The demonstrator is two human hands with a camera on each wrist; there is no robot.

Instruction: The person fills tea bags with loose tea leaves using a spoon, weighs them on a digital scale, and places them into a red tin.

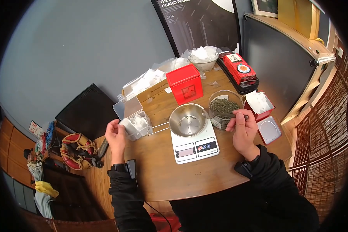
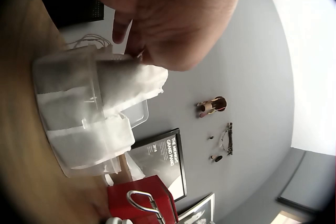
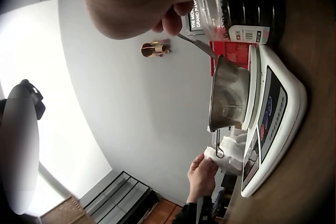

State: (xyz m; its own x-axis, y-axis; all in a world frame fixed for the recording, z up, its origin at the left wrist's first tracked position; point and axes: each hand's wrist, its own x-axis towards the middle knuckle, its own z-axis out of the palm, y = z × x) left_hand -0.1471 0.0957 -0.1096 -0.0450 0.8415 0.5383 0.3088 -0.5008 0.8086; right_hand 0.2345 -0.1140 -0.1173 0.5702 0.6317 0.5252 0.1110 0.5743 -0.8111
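Observation:
My right hand (image 1: 244, 133) holds a spoon (image 1: 209, 113) by its dark handle, its bowl at the right rim of a steel pan (image 1: 180, 129). Some dark leaf bits lie on the pan's bottom, and the pan sits on a white kitchen scale (image 1: 197, 155). Below the spoon handle stands a clear jar (image 1: 217, 123) filled with dried green leaves (image 1: 224, 105). My left hand (image 1: 116, 138) pinches the top edge of a white pouch (image 2: 128, 85) at a clear plastic box (image 2: 86, 169). More white pouches stand upright in that box.
A red tin (image 1: 186, 87) stands behind the pan. At the back are a cardboard box (image 1: 154, 92) of white pouches and a glass bowl (image 1: 203, 65) of more. To the right are a black tray (image 1: 241, 89) with a red package (image 1: 239, 69) and a round-lidded red tin (image 1: 270, 130).

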